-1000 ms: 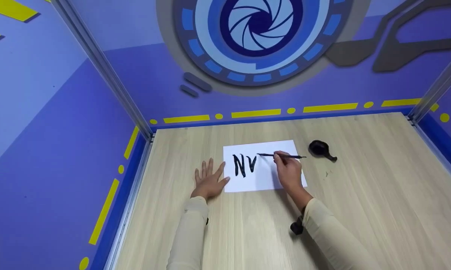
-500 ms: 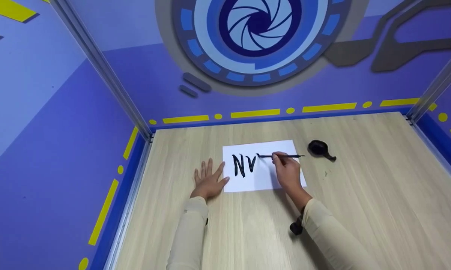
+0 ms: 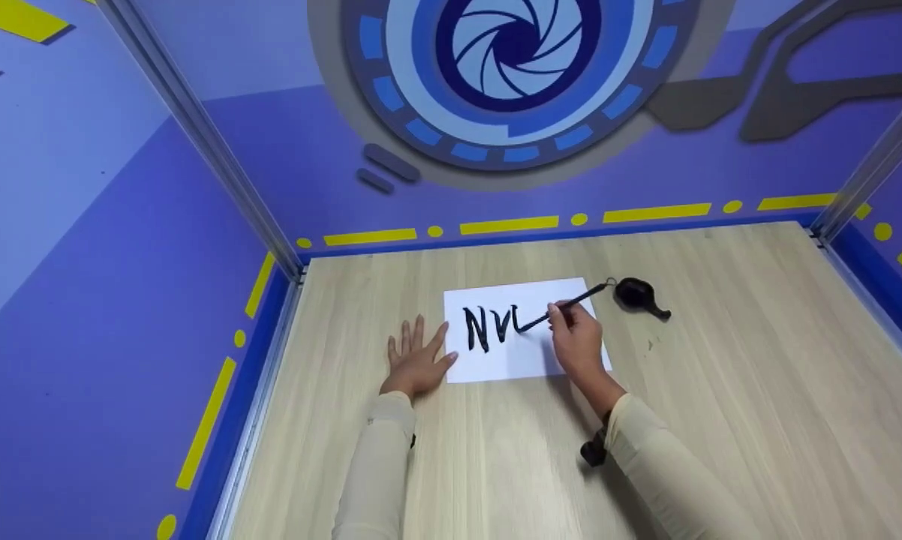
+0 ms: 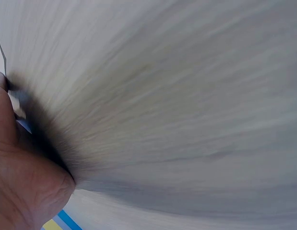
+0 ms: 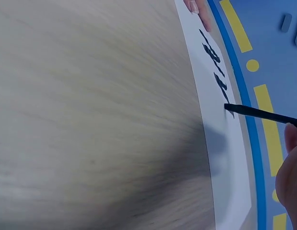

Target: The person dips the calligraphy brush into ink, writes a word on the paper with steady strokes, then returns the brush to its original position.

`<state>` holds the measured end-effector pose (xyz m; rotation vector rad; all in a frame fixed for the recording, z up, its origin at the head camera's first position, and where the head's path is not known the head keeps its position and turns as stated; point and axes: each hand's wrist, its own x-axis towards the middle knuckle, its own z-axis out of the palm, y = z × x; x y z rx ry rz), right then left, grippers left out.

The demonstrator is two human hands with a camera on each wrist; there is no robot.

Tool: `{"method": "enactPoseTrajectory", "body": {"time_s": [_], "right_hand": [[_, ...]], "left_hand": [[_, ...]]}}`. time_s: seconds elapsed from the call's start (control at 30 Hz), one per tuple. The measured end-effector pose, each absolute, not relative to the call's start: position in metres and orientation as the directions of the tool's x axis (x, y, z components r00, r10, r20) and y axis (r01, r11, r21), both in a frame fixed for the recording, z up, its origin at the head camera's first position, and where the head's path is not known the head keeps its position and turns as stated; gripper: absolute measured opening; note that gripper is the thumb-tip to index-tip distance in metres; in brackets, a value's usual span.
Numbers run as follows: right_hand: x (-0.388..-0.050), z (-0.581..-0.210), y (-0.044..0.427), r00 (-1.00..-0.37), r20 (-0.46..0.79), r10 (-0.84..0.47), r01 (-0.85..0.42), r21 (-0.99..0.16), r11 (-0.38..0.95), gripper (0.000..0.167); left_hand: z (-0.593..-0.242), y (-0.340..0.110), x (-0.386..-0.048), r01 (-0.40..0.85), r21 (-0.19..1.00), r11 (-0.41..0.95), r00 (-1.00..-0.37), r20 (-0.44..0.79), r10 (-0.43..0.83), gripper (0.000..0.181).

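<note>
A white sheet of paper (image 3: 496, 367) lies on the table, bearing black strokes that look like an N, a V and a newer downstroke. My right hand (image 3: 580, 341) pinches a thin black brush (image 3: 571, 304), its dark tip on the paper at the foot of the third stroke and a small loop at its upper end. In the right wrist view the brush (image 5: 263, 114) meets the sheet below the black marks. My left hand (image 3: 416, 366) lies flat with fingers spread, thumb and forefinger touching the paper's left edge. The left wrist view shows only part of that hand (image 4: 28, 187).
A black, spoon-shaped dish (image 3: 635, 294) sits right of the paper, its handle toward the front right. Small dark specks mark the wooden table (image 3: 721, 360) below it. Blue panels with yellow marks (image 3: 507, 225) wall the table at the back and sides.
The brush tip has moved down the paper, leaving a third black stroke right of the V. The brush has tilted, its rear end swinging up. The left hand stays in place.
</note>
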<state>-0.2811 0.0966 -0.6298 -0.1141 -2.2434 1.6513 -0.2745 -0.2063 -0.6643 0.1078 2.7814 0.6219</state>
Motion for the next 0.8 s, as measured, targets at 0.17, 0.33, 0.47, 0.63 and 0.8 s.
{"method": "enactPoseTrajectory", "body": {"time_s": [0.17,0.33,0.47,0.63,0.8], "right_hand": [[-0.28,-0.628,0.098,-0.937,0.219,0.271,-0.124,-0.936,0.328,0.02],[-0.279,-0.626,0.097,-0.944,0.219,0.246,-0.125,-0.929,0.347,0.021],[-0.279,-0.624,0.098,-0.942,0.237,0.239,-0.139,-0.921,0.364,0.02],[-0.276,-0.617,0.1,-0.914,0.287,0.287,-0.179,-0.919,0.351,0.02],[-0.273,-0.608,0.104,-0.892,0.331,0.308,-0.229,-0.918,0.324,0.021]], "left_hand": [[-0.669,-0.207,-0.278,0.006,0.418,0.908,-0.956,-0.265,0.129,0.071],[-0.661,-0.206,-0.274,0.009,0.415,0.91,-0.956,-0.263,0.129,0.07],[-0.655,-0.205,-0.271,0.017,0.401,0.916,-0.959,-0.253,0.129,0.068],[-0.659,-0.204,-0.273,0.015,0.412,0.911,-0.957,-0.257,0.132,0.069],[-0.665,-0.206,-0.274,0.009,0.423,0.906,-0.958,-0.256,0.129,0.07]]}}
